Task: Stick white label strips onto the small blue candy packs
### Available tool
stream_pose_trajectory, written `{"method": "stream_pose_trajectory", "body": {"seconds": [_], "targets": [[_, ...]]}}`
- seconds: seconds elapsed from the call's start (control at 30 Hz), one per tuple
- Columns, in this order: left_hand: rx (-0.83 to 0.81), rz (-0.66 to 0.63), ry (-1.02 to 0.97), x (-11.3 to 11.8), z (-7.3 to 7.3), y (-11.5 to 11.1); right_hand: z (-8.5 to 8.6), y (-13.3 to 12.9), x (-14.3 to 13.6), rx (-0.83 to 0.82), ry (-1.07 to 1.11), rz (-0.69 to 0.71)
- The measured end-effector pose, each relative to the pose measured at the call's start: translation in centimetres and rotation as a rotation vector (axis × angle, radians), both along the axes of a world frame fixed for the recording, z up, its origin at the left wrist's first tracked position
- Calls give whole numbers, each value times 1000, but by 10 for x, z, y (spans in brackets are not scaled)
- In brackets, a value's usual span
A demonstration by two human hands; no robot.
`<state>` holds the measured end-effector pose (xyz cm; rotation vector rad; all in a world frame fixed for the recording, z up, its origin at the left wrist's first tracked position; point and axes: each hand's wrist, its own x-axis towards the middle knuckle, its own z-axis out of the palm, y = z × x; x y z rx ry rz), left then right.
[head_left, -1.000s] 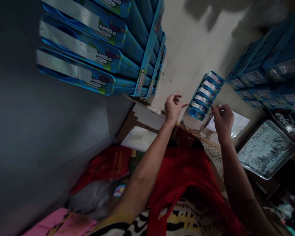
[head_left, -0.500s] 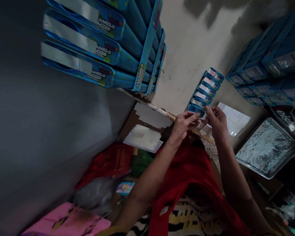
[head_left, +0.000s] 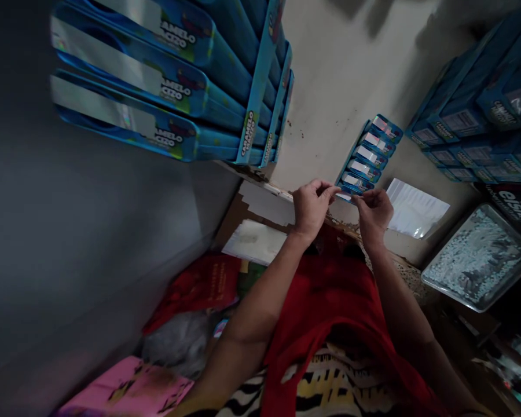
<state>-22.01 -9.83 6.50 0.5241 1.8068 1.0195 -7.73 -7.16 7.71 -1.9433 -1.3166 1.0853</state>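
Observation:
A row of blue candy boxes (head_left: 365, 153), each with a whitish strip across its face, lies on the table in front of me. At the near end of that row, a small white sticker strip (head_left: 344, 197) spans the gap between my fingertips, over the nearest box. My left hand (head_left: 311, 209) pinches its left end with thumb and forefinger. On the other side my right hand (head_left: 374, 215) is closed in a pinch at the right end. Whether the strip touches the box is partly hidden by the fingers.
A glossy white sheet (head_left: 417, 209) lies right of my right hand. Beyond it stand a clear tray of pale bits (head_left: 477, 260) and stacked blue boxes (head_left: 469, 116). Another stack of blue boxes (head_left: 165, 87) rises at upper left. White papers (head_left: 254, 240) sit below the table edge (head_left: 282, 193).
Both hands have come lower and flatter over the near end of the row. A white strip now shows over the nearest box, where bare blue showed before. The view has shifted slightly.

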Motion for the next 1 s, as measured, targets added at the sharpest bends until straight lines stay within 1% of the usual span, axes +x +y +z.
{"method": "stream_pose_trajectory", "body": {"seconds": [0.07,0.17,0.23,0.3,0.4,0.47,0.6,0.67,0.73,0.87,0.93,1.0], "targets": [[0,-11,31,-4,-6,4,-2,1,-2,39,-99,38],[-4,-25,22,-9,-11,7,2,4,-2,27,-228,100],[-3,-44,-27,-12,-12,8,6,6,-2,16,-258,120],[-1,-26,-89,-15,-8,8,10,7,-1,30,-246,106],[23,6,-192,-19,5,6,18,4,5,59,-121,72],[45,-1,-228,-21,16,4,23,0,12,22,9,93],[47,-5,-202,-25,32,-1,30,-5,23,-175,298,170],[45,-21,-182,-27,36,-3,33,-5,25,-264,438,210],[50,-27,-158,-27,40,-4,38,-4,24,-317,517,253],[50,-41,-35,-24,45,-7,48,-6,19,-351,548,316],[71,-66,87,-23,47,-8,48,-10,15,-347,557,330],[110,-90,234,-22,48,-9,44,-15,7,-338,582,301]]}}
